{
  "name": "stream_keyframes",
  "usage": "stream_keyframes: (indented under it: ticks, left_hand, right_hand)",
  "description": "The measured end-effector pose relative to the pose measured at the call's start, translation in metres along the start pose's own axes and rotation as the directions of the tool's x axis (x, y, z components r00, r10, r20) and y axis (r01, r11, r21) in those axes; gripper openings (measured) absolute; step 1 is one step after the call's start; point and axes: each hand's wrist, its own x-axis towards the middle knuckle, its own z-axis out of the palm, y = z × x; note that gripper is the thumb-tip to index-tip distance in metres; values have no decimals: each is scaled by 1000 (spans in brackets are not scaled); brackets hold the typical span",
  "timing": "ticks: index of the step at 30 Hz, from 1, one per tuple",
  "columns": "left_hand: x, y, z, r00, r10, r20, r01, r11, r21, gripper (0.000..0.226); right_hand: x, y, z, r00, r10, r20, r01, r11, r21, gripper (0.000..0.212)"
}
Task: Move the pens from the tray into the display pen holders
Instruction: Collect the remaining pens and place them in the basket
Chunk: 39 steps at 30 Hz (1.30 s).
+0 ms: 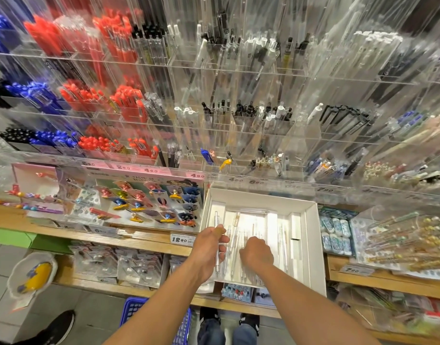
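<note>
Seemingly, a gathering step is under way in the head view. A clear pen is gripped by the left hand, whose fingers are curled round the middle of the barrel, at the left edge of the white tray. It is judged to be kept there as a collected piece, so that the other hand is free to pick more. The right hand is lowered into the tray with its fingers bent down among the loose clear pens; whether anything is pinched cannot be told, since the fingertips are hidden.

The held pen's long axis is seen running away from the person, roughly parallel with the tray's left wall, its tip toward the person and its cap end toward the display. The loose pens are laid much the same way, lengthwise in the tray. That lie is judged convenient: a pen can be lifted and tipped upright into the clear acrylic pen holders above the tray, where stock is stood on end.
</note>
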Motion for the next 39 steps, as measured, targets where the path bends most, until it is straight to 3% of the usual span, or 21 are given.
stream_keyframes:
  ticks: [3, 6, 9, 15, 19, 22, 24, 27, 33, 39]
  left_hand:
    - [-2, 2, 0, 1000, 13, -7, -13, 1000, 9, 20]
    - [-3, 5, 1, 1000, 29, -12, -29, 999, 29, 19]
    - [-3, 7, 2, 999, 52, -4, -52, 998, 48, 17]
    - [-13, 9, 9, 990, 94, 108, -97, 995, 21, 33]
    - [-11, 9, 8, 988, 123, 95, -133, 985, 113, 35]
    - [-11, 12, 5, 991, 105, 79, -107, 994, 14, 28]
    - [-12, 16, 5, 989, 106, 104, -100, 993, -59, 22]
    - [-12, 18, 2, 989, 114, 98, -111, 993, -39, 19]
    - [-4, 19, 1, 992, 65, 107, -65, 998, 1, 21]
    - [-3, 14, -2, 995, 47, 94, -49, 999, 23, 19]
  right_hand:
    - [3, 4, -6, 1000, 14, 17, -15, 998, 63, 26]
    - [0, 8, -22, 997, -77, 14, 71, 966, 249, 25]
    - [-16, 11, -45, 982, -179, -51, 180, 846, 502, 21]
    - [-56, 1, -57, 909, -410, -77, 365, 693, 621, 22]
    - [-55, 2, -53, 882, -468, -56, 412, 706, 576, 28]
    - [-38, 15, -58, 915, -402, -46, 367, 777, 511, 30]
    - [-23, 28, -61, 956, -284, -68, 287, 874, 393, 26]
    - [-5, 37, -55, 984, -176, 11, 171, 970, 173, 23]
    - [-1, 17, -19, 994, -86, 64, 95, 982, -162, 26]
    - [7, 6, -2, 999, 7, 51, -1, 994, -112, 11]
